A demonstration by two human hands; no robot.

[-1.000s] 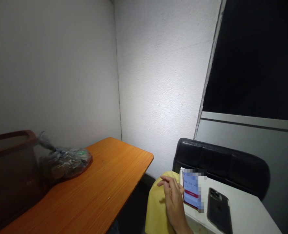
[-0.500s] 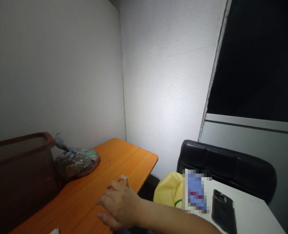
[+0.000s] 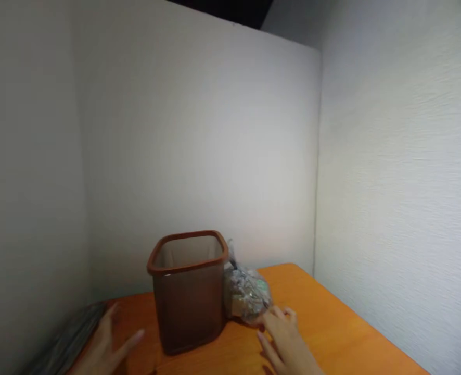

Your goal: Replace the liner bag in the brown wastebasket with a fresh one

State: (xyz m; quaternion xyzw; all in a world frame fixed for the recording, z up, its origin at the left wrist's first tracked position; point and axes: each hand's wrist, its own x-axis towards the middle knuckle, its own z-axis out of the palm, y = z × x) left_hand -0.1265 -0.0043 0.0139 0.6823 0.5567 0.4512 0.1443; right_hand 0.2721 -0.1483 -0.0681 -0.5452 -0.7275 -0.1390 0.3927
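A brown, see-through bin with a reddish-brown rim [image 3: 193, 268] stands upright on the orange wooden table [image 3: 316, 317]. Against its right side rests a knotted clear plastic bag [image 3: 250, 294] with mixed items inside that I cannot make out. My right hand [image 3: 283, 333] is just in front of the bag, its fingers apart and bent; whether the fingertips touch the plastic I cannot tell. To the left of the bin, my left hand [image 3: 107, 344] is slightly blurred, thumb and fingers spread, holding nothing.
A dark grey, crinkled plastic bundle [image 3: 68, 338] lies at the table's left end, next to my left hand. White walls [image 3: 203, 146] close in the table at the back and on both sides.
My view has swung left, so the chair, phone and white surface are out of sight. The whole bin now shows. My left hand has come into view, and my right hand is now by the bag.
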